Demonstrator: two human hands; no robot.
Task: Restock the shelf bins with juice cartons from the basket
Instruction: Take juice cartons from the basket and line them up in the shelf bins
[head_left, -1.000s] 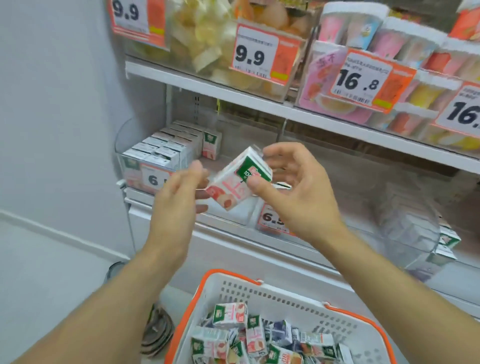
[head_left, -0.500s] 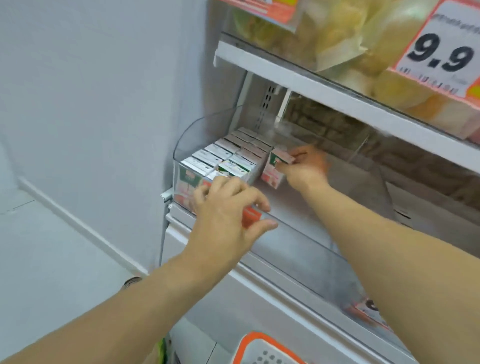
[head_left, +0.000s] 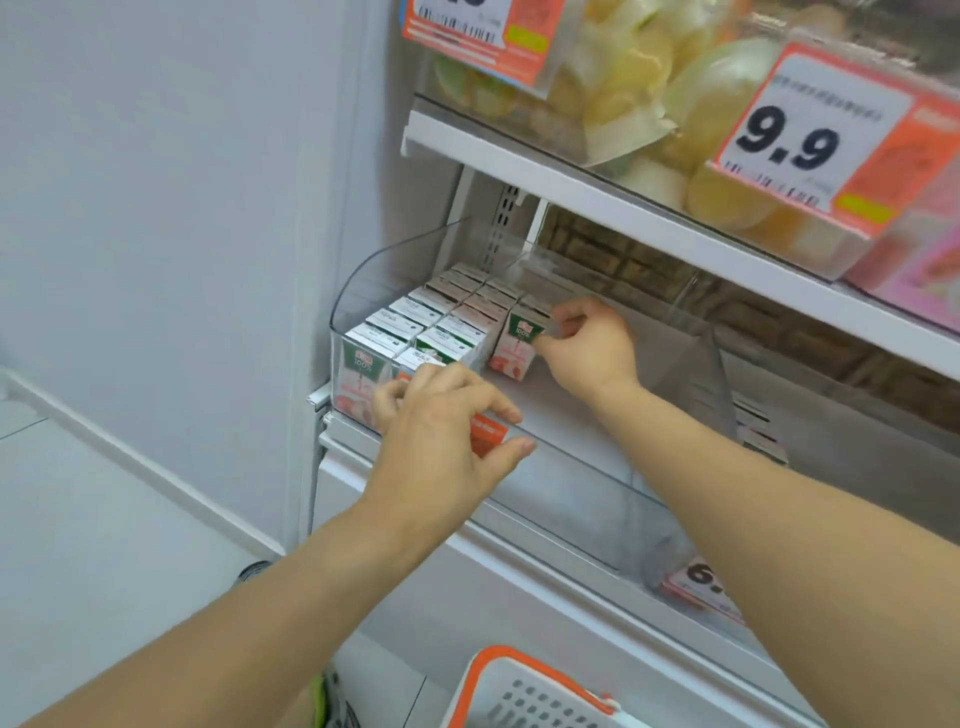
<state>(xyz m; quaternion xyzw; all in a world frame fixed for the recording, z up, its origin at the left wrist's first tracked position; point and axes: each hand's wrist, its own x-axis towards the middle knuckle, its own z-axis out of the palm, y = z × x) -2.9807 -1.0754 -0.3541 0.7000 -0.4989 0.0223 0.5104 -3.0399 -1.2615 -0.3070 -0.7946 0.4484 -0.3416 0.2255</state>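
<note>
While the right hand (head_left: 587, 348) pinches a juice carton (head_left: 517, 345) upright beside the rows in the clear bin (head_left: 363, 280), left hand (head_left: 441, 415) curled over bin's front edge w/ nothing held; a nudge could topple neighbours.

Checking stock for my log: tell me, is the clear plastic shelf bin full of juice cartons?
No: the clear plastic shelf bin holds cartons only at its left end.
</note>
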